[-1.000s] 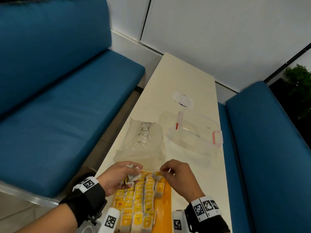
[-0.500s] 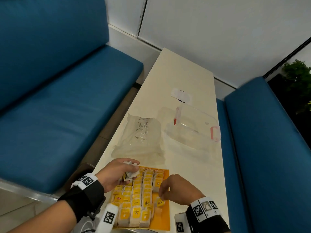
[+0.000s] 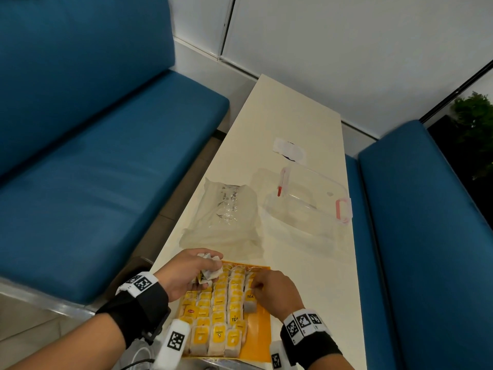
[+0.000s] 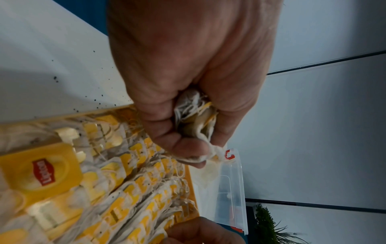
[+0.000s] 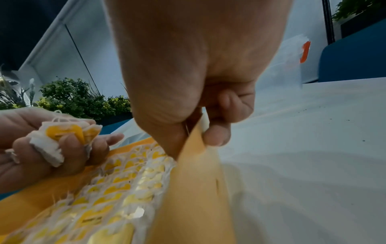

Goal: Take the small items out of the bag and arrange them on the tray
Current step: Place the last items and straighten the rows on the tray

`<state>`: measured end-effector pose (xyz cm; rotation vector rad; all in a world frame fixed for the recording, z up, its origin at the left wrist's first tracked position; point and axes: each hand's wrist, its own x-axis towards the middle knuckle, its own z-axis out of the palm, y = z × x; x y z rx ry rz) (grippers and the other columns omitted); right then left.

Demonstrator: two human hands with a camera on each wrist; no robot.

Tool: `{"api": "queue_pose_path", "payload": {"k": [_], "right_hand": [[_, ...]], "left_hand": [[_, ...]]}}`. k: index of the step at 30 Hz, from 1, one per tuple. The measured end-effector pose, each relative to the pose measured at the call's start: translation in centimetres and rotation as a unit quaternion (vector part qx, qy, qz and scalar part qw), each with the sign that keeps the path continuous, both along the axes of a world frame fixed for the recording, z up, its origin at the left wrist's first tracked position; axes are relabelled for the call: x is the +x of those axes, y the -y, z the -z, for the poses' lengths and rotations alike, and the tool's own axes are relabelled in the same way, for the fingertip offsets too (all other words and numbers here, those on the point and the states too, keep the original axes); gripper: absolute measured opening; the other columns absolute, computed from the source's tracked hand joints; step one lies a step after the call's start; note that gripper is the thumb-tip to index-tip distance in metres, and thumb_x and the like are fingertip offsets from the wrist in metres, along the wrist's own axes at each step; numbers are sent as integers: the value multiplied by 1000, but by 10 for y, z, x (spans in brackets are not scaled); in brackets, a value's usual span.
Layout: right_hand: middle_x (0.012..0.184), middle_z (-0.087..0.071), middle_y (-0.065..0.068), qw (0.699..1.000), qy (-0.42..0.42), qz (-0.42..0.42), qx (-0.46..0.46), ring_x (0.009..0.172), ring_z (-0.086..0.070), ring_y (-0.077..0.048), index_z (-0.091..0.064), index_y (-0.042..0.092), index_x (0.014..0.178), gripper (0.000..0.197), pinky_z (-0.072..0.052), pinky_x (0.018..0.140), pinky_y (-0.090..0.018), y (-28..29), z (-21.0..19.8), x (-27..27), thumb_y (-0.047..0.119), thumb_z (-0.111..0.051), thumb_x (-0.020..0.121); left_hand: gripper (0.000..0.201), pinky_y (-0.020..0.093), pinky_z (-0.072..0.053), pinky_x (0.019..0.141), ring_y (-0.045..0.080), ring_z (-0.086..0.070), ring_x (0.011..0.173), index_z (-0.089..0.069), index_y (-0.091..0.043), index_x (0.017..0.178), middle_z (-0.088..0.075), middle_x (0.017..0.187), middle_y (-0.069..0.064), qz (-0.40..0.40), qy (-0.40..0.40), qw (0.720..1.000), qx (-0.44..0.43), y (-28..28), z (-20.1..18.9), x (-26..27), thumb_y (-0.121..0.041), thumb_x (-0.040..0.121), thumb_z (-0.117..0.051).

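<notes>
We see the left hand (image 3: 186, 273) curled tight round a bunch of tea bags (image 3: 209, 271), held just over the far-left corner of the orange tray (image 3: 262, 335). The right hand (image 3: 272, 292) pinches one tea bag (image 5: 196, 158) between thumb and fingers – it hangs over the right side of the tray, beside the rows already laid. Those rows of yellow-tagged tea bags (image 3: 221, 311) overlap like shingles, filling the left and middle of the tray; the right strip is bare. The clear plastic bag (image 3: 226, 217) lies flat on the table (image 3: 293, 110) just beyond the tray. Right of the bag sits a clear container (image 3: 306, 204) with pink latches – a small white packet (image 3: 289, 150) lies farther out.
</notes>
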<state>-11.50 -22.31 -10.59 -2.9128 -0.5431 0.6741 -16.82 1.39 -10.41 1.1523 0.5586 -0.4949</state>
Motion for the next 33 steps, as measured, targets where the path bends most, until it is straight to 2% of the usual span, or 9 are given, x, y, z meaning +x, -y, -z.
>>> {"api": "queue_pose_path", "payload": {"k": [8, 14, 16, 21, 24, 28, 30, 33], "right_hand": [[102, -67, 4, 999, 43, -20, -22, 89, -65, -19, -68, 21, 92, 19, -52, 74, -31, 0, 1, 0, 26, -50, 91], [101, -66, 3, 998, 43, -24, -38, 87, -64, -21, -66, 21, 90, 18, -52, 73, -32, -2, 1, 0, 27, -49, 91], [103, -65, 4, 998, 44, -31, -38, 88, -64, -20, -67, 22, 93, 19, -51, 74, -32, -2, 1, 1, 28, -49, 93], [114, -61, 7, 998, 36, -36, -29, 97, -63, -19, -67, 26, 106, 22, -51, 80, -32, -1, 0, -1, 33, -51, 93], [115, -56, 10, 998, 53, -27, -14, 96, -64, -19, -64, 30, 115, 27, -50, 76, -31, -2, -7, -4, 41, -53, 92], [115, -54, 11, 992, 120, -17, 33, 91, -65, -15, -62, 33, 115, 25, -51, 72, -29, -8, -25, -7, 42, -51, 94], [114, -55, 13, 985, 136, -21, 100, 88, -64, -11, -64, 33, 113, 24, -52, 71, -27, -15, -34, -9, 39, -54, 92], [108, -53, 17, 970, 109, -68, 208, 76, -58, -6, -65, 34, 114, 25, -51, 70, -24, -31, -44, -15, 34, -61, 89]], "left_hand": [[24, 26, -52, 55, 17, -69, 75, -75, -16, 112, -75, 96, 8, 4, -4, 1000, 7, 0, 0, 0, -13, 89, -76], [22, 26, -53, 57, 16, -70, 74, -75, -16, 112, -75, 97, 9, 6, -4, 1000, 2, 0, -2, 0, -15, 90, -75], [23, 26, -54, 58, 15, -70, 74, -74, -15, 114, -75, 98, 11, 5, -5, 1000, -9, -1, -2, 0, -17, 92, -73], [22, 27, -53, 55, 22, -72, 78, -76, -12, 113, -70, 116, 18, -17, -23, 998, -57, -2, -5, -2, -21, 97, -63], [24, 27, -54, 54, 24, -73, 77, -77, -10, 111, -69, 119, 17, -28, -33, 996, -78, -2, -5, -3, -23, 96, -65], [28, 27, -54, 55, 22, -72, 75, -77, -8, 112, -72, 104, 15, -30, -39, 994, -96, -2, -8, -2, -28, 100, -61], [32, 27, -55, 56, 21, -71, 72, -75, -7, 114, -74, 95, 13, -30, -45, 993, -104, -1, -10, -1, -30, 102, -57], [33, 29, -53, 59, 21, -69, 72, -75, -6, 113, -73, 92, 13, -29, -53, 990, -124, 2, -13, -1, -31, 102, -57]]}}
